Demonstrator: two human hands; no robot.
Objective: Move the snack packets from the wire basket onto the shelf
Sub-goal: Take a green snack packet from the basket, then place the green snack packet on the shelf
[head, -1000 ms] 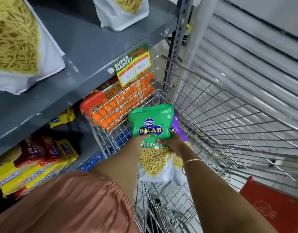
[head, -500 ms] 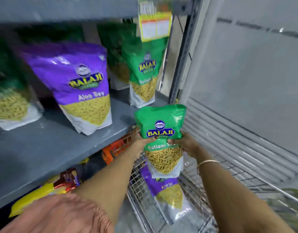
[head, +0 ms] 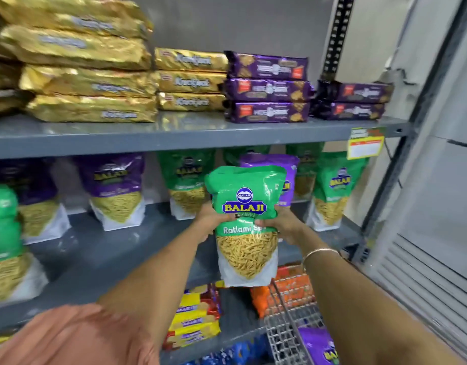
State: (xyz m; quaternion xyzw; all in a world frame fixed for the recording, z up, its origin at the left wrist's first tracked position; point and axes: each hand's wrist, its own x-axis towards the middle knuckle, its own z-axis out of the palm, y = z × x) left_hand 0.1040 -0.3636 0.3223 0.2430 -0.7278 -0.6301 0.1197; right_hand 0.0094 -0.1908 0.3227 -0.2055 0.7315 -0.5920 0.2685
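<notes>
I hold a green Balaji Ratlami Sev packet [head: 245,222] upright in front of the middle grey shelf [head: 116,256]. My left hand [head: 210,222] grips its left side and my right hand [head: 282,227] grips its right side. A purple packet [head: 285,175] stands right behind it; whether my right hand also holds it I cannot tell. The wire basket [head: 287,333] sits at the lower right, with one purple packet [head: 319,346] lying inside.
Green and purple sev packets [head: 116,191] stand along the middle shelf. Gold and purple biscuit packs [head: 268,88] are stacked on the upper shelf [head: 174,135]. Yellow and orange packs [head: 195,314] lie on the lower shelf. A shutter wall [head: 424,259] closes the right side.
Both hands lifted the green packet out of the basket and up to the level of the middle shelf. My view has tilted up from the basket to the shelves.
</notes>
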